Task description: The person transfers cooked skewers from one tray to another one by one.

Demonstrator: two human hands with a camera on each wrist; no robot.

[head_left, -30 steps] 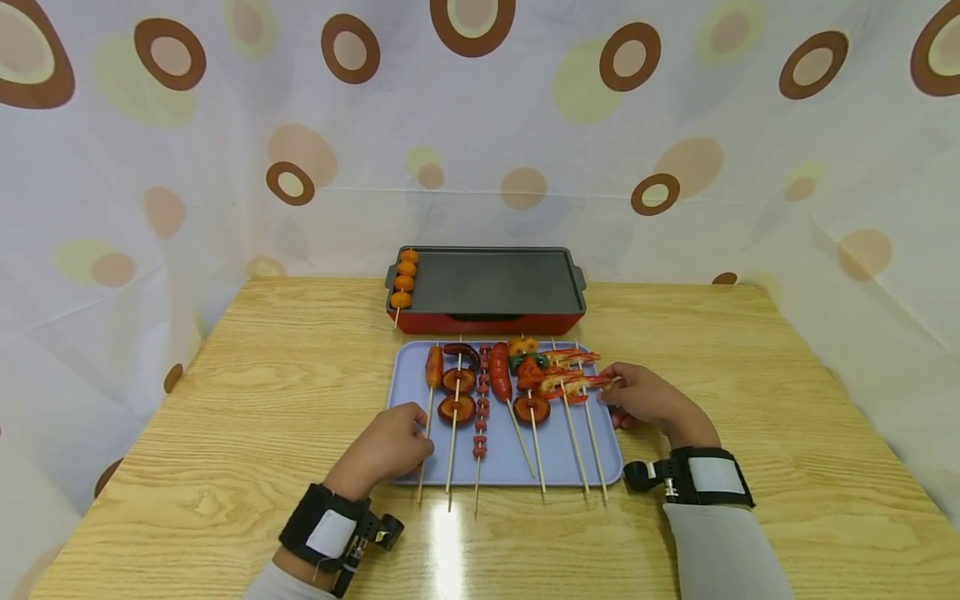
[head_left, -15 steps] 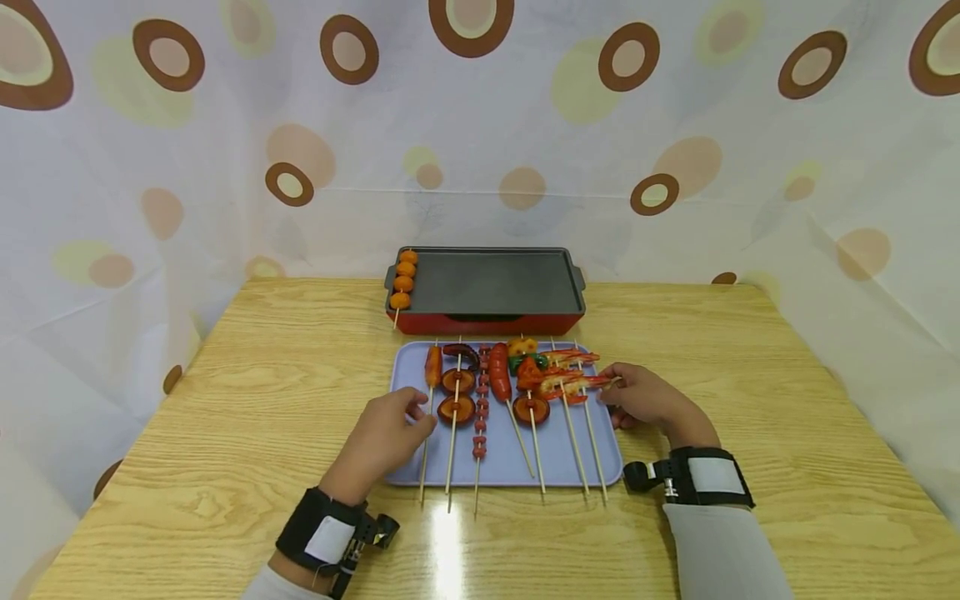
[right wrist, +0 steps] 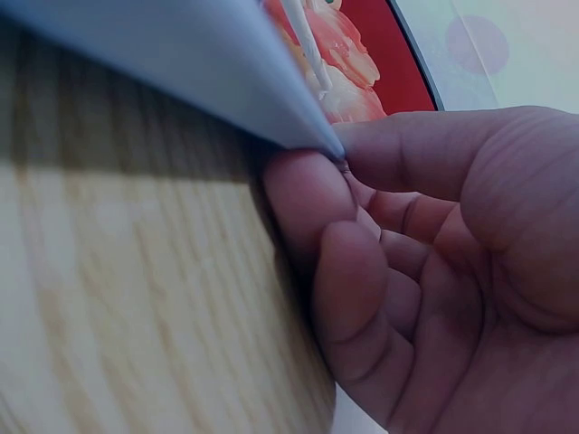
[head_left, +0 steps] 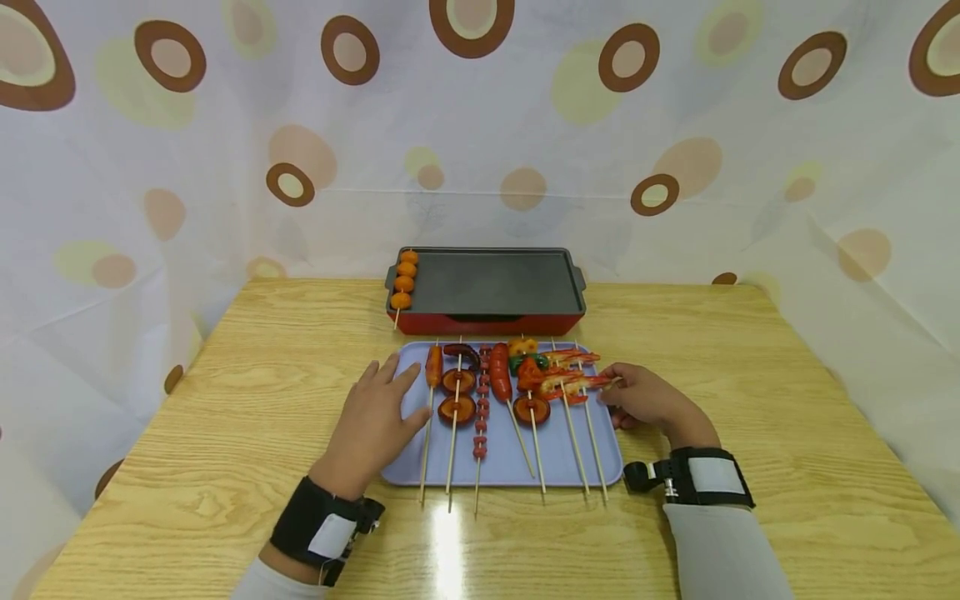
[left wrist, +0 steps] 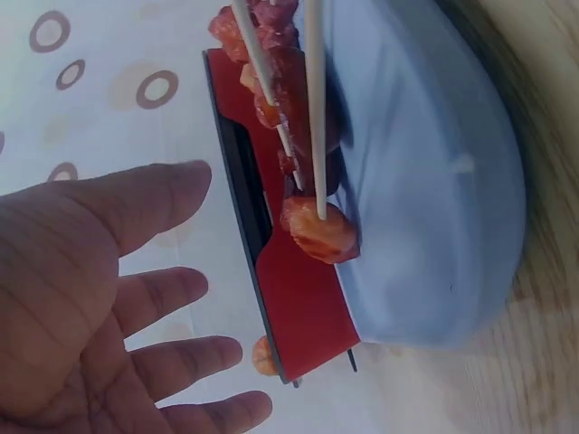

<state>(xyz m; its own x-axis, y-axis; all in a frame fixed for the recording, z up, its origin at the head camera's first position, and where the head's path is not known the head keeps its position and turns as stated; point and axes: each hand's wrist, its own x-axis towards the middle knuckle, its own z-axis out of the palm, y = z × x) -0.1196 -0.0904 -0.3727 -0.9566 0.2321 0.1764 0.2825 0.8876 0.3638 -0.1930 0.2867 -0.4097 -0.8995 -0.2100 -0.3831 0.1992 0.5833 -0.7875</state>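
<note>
My left hand [head_left: 372, 421] hovers over the left side of a pale blue tray [head_left: 502, 467], its fingers spread and holding nothing. In the left wrist view the fingers [left wrist: 181, 366] are apart from the tray and the skewers. Nearest to it lies a skewer with a long orange-brown piece [head_left: 433, 367]. My right hand [head_left: 645, 396] pinches the tray's right edge, with the thumb on top and fingers beneath the rim [right wrist: 271, 99]. Shrimp skewers [head_left: 573, 383] lie just beside the right hand. Between the hands are a mushroom skewer [head_left: 457, 408] and a red sausage skewer [head_left: 500, 372].
Behind the tray stands a red grill with a dark flat plate [head_left: 495, 279]. A skewer of orange balls [head_left: 404, 283] lies along its left side. Wood-grain table [head_left: 262, 367] surrounds both, and a patterned cloth [head_left: 480, 133] hangs behind.
My left hand has let go of the tray's left side, risen forward and spread its fingers. The right hand, the tray and the skewers have stayed in place.
</note>
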